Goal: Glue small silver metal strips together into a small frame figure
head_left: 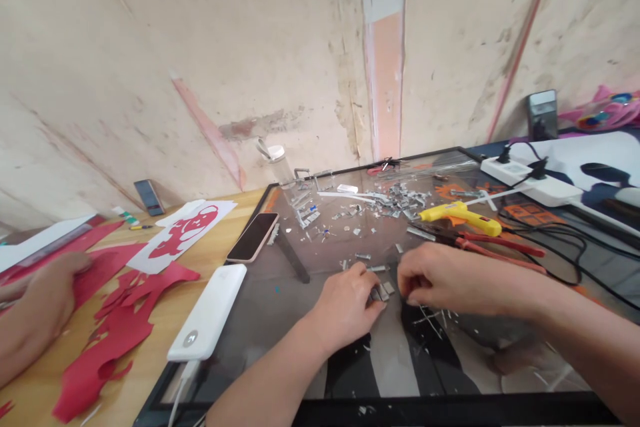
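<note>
My left hand (pixel 350 303) rests knuckles-up on a dark glass sheet (pixel 280 307), fingers curled around small grey glass pieces (pixel 382 291). My right hand (pixel 440 280) sits just to its right, fingers bent down and pinched against the sheet beside the same pieces; what it pinches is hidden. Many small glass shards (pixel 395 200) lie scattered further back on the sheet.
A yellow glue gun (pixel 460 215) and red-handled pliers (pixel 495 250) lie behind my right hand. A phone (pixel 253 237) and white power bank (pixel 210 312) sit at left. Another person's hand (pixel 43 297) rests on red paper cuttings (pixel 120 320). A power strip (pixel 535 181) lies back right.
</note>
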The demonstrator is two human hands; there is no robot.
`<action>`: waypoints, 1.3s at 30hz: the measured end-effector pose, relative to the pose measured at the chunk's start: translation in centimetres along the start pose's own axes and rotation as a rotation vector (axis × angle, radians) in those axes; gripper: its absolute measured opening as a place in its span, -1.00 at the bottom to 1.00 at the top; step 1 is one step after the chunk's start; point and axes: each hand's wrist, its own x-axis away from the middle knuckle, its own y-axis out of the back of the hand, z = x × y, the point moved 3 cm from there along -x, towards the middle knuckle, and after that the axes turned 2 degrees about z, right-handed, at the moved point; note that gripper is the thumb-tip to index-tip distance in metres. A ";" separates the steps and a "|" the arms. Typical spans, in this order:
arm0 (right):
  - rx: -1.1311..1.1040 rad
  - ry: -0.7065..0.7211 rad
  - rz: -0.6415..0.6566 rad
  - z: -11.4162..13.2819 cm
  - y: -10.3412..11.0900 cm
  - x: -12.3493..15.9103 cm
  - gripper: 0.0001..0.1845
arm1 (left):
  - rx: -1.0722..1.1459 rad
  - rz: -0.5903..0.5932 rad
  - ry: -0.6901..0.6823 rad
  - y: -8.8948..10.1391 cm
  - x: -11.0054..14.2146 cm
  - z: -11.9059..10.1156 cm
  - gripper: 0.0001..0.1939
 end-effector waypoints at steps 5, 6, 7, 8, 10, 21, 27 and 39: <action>0.040 0.010 -0.017 2.4 -4.9 1.8 -0.84 | 0.007 0.003 -0.021 0.0 0.1 0.0 -0.81; 0.057 -0.039 -0.045 2.5 -5.9 2.0 -0.87 | 0.005 0.004 -0.021 -0.1 0.1 0.0 -0.81; 0.093 -0.099 -0.078 2.5 -6.8 2.0 -0.90 | 0.004 0.003 -0.020 -0.1 0.1 0.0 -0.81; 0.129 -0.136 -0.106 2.5 -7.5 2.1 -0.90 | 0.004 0.001 -0.020 -0.1 0.1 0.0 -0.82; 0.175 -0.166 -0.155 2.4 -8.4 2.1 -0.95 | 0.007 -0.004 -0.021 -0.1 0.1 0.0 -0.83; 0.181 -0.228 -0.319 -0.8 -5.5 0.5 -0.97 | -0.013 -0.029 -0.038 -0.2 0.1 -0.1 -0.86; 0.147 -0.222 -0.312 -2.0 -5.7 -0.5 -0.92 | -0.025 -0.017 -0.041 -0.1 0.1 -0.1 -0.85; 0.165 -0.233 -0.148 -1.8 -4.1 -0.4 -0.84 | -0.017 -0.004 -0.028 0.0 0.1 -0.1 -0.85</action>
